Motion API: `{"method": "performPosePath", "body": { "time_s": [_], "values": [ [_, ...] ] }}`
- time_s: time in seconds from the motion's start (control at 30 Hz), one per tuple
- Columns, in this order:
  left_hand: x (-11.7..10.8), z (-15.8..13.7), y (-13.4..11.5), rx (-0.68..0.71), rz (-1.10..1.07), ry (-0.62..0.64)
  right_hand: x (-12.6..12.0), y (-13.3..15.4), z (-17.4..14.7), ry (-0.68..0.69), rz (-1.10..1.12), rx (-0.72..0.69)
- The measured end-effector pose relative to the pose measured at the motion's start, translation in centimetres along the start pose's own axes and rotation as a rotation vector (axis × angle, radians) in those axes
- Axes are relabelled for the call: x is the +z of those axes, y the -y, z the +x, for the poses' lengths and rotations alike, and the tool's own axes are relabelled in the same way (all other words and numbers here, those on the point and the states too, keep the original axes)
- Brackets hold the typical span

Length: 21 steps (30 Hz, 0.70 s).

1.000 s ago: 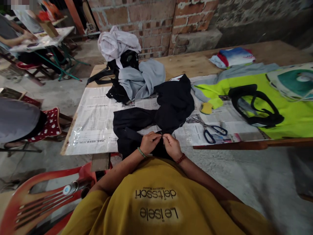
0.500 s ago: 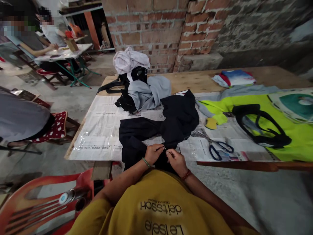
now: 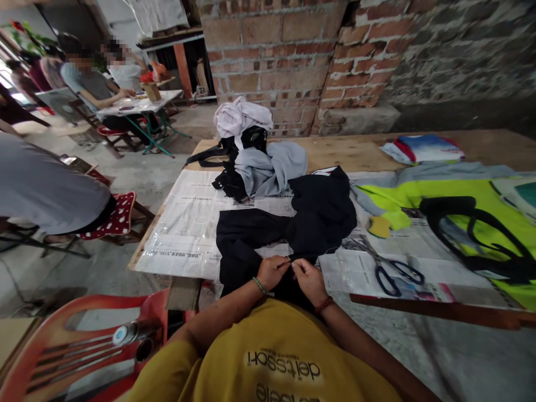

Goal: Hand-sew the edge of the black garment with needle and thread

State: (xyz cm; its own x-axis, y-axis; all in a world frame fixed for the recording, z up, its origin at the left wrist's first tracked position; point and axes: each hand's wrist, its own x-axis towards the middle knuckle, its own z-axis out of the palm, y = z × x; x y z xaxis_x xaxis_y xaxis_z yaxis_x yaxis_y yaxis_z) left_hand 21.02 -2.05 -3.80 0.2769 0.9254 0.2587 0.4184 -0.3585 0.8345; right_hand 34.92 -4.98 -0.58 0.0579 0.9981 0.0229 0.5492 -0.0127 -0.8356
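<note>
Close to my body at the table's front edge, my left hand [image 3: 272, 272] is closed on the edge of a dark navy garment [image 3: 320, 215]. Beside it, my right hand [image 3: 309, 280] pinches a thin needle [image 3: 288, 258] against the cloth, with the fingertips of both hands almost touching. Only a short bright bit of the needle shows. The garment spreads over newspaper in front of me, and part of it hangs down between my arms. To the right of my hands lie blue-handled scissors [image 3: 391, 273], partly open.
A pile of grey cloth [image 3: 274, 167] and a white bundle [image 3: 243, 118] sits at the back left. On the right are a neon-yellow garment [image 3: 435, 192], a black strap-like item [image 3: 473, 234] and an iron [image 3: 526, 195]. A red chair [image 3: 79, 312] holds a flask. People sit at left.
The view has swung left, so everything appears shifted right and slightly down. My right fingertips have come closer to my left ones, and less of the needle shows between them.
</note>
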Motion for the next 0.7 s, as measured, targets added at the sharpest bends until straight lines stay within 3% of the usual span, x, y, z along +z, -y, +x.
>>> {"method": "performPosePath", "body": {
  "time_s": [0.1,0.27,0.33,0.53,0.7],
  "values": [
    [0.2,0.3,0.4,-0.073,-0.051,-0.046,-1.2,0.3,0.0,0.049,-0.069,-0.081],
    [0.5,0.5,0.8,-0.135,-0.102,-0.06,-4.4,2.3,0.6,-0.224,-0.253,-0.382],
    [0.6,0.4,0.9,-0.119,-0.104,-0.061,-4.9,2.8,1.7,-0.262,-0.302,-0.448],
    [0.5,0.2,0.8,-0.047,-0.066,-0.04,-3.1,1.5,4.6,0.072,-0.323,-0.279],
    [0.3,0.1,0.7,0.004,-0.044,-0.008,-2.5,0.8,3.8,0.172,-0.203,-0.183]
  ]
}}
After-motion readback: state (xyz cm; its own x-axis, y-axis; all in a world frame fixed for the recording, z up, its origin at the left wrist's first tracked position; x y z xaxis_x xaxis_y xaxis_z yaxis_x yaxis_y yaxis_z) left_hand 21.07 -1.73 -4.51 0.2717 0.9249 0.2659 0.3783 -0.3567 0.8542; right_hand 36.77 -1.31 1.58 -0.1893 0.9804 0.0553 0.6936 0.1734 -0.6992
